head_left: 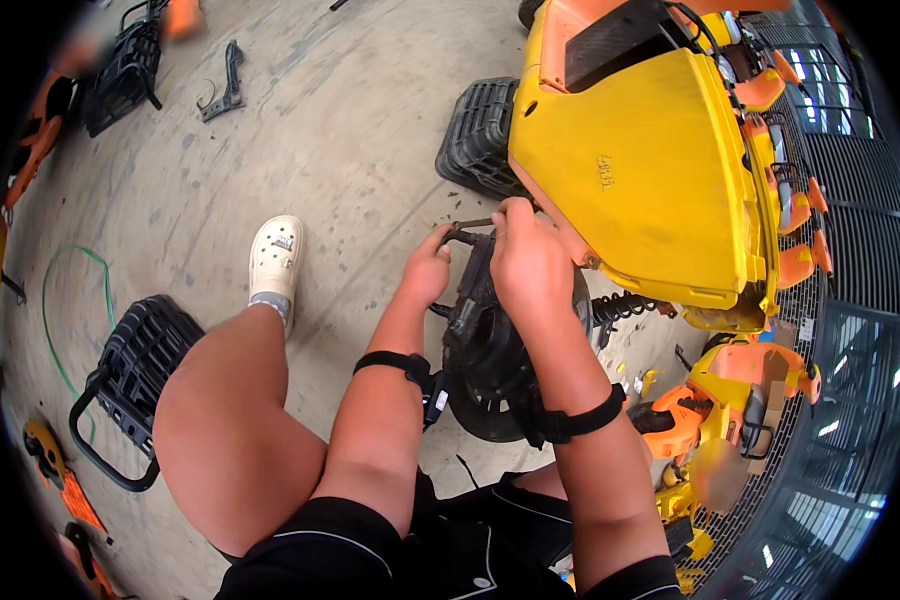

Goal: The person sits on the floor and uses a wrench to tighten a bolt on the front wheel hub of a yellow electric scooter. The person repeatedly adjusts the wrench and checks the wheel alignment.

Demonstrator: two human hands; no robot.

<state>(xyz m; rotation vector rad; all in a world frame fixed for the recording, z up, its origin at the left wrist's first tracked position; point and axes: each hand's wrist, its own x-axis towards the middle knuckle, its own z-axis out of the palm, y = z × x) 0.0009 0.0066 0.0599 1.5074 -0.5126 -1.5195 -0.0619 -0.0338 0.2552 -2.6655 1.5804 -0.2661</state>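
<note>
Beside the yellow scooter body (630, 170), above the black wheel (472, 382), I have left hand (428, 268) fingers curled round the dark bar (468, 238), right hand (530, 258) fingers bunched, hold unclear; best brace left first.

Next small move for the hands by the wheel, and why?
I'd probably brace the black frame with the left hand: it is at the frame's curved end, while the right hand is at one end of the thin bar.

Three black baskets (478, 135) (142, 350) (122, 75), two armbands (385, 358) (585, 418), one clog (276, 255)
</note>
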